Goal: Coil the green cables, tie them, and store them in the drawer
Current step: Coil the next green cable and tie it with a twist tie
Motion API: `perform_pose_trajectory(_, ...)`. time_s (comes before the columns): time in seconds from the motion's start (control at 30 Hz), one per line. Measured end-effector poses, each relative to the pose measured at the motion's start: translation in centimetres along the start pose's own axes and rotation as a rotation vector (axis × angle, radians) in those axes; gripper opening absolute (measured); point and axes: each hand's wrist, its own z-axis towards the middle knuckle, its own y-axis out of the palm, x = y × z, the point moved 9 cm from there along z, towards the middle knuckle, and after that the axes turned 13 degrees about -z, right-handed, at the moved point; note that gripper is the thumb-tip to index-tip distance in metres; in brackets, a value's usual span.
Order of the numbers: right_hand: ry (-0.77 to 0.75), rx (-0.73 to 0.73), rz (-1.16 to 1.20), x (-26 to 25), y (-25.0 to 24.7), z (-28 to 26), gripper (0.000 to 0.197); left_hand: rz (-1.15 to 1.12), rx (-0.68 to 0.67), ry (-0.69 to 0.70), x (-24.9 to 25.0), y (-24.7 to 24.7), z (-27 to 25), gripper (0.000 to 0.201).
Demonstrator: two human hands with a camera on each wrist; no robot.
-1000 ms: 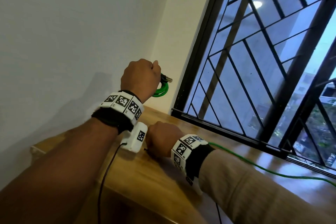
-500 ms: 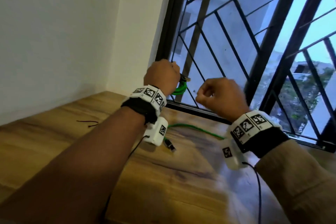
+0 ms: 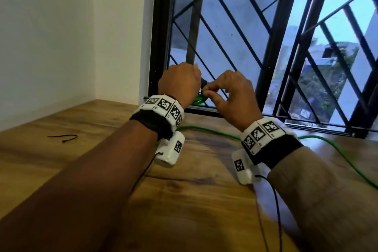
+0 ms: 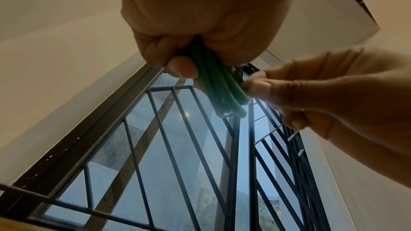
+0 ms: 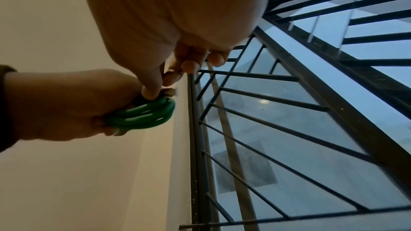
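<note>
Gripping a small bundle of green cable loops (image 3: 200,100), the left hand (image 3: 180,84) is raised above the wooden bench (image 3: 204,170) in front of the barred window (image 3: 266,37). Its fingers (image 4: 182,67) are clenched round the loops, which stick out of the fist as several parallel green strands in the left wrist view (image 4: 219,90) and as a tight coil in the right wrist view (image 5: 144,114). The right hand (image 3: 235,96) is just beside it, thumb and forefinger pinched together at the top of the coil, where a dark plug with a metal tip (image 5: 170,92) shows against the thumb (image 5: 151,83); the other fingers (image 5: 189,65) hang loosely curled. Whether the pinch closes on the plug itself or on the strand next to it cannot be told.

From under the hands the loose run of the green cable (image 3: 214,132) lies on the bench, passes behind the right wrist and trails off toward the right edge (image 3: 347,161). A thin dark tie (image 3: 63,137), bent into a shallow hook, lies well apart on the left part of the bench, near the white wall (image 3: 51,37). Both wrists wear bands with black-and-white markers, and a brown sleeve (image 3: 319,200) covers the right forearm.
</note>
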Motion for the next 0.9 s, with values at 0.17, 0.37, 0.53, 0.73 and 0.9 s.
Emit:
perform_pose_trajectory(0.17, 0.007, -0.006, -0.095, -1.9, -0.2, 0.4, 0.006, 0.025, 0.02, 0.048, 0.4, -0.4, -0.6, 0.05)
perform_pose_trajectory(0.37, 0.06, 0.09, -0.064, -2.1, -1.6, 0.0, 0.015, -0.011, 0.027, 0.009, 0.6, -0.6, -1.4, 0.052)
perform_pose_trajectory(0.53, 0.043, 0.063, -0.061, -3.6, -1.9, 0.0, 0.038, -0.048, 0.03, 0.017, 1.1, -0.8, -1.8, 0.054)
perform_pose_trajectory(0.73, 0.039, 0.106, -0.21, -4.9, -2.8, 0.1, 0.044, -0.116, 0.066, 0.049, 2.4, -1.6, -2.0, 0.031)
perform_pose_trajectory(0.9, 0.006, 0.2, -0.272, -5.8, -4.1, -0.1, 0.036, -0.124, 0.074, 0.013, 2.5, -1.3, -2.0, 0.026)
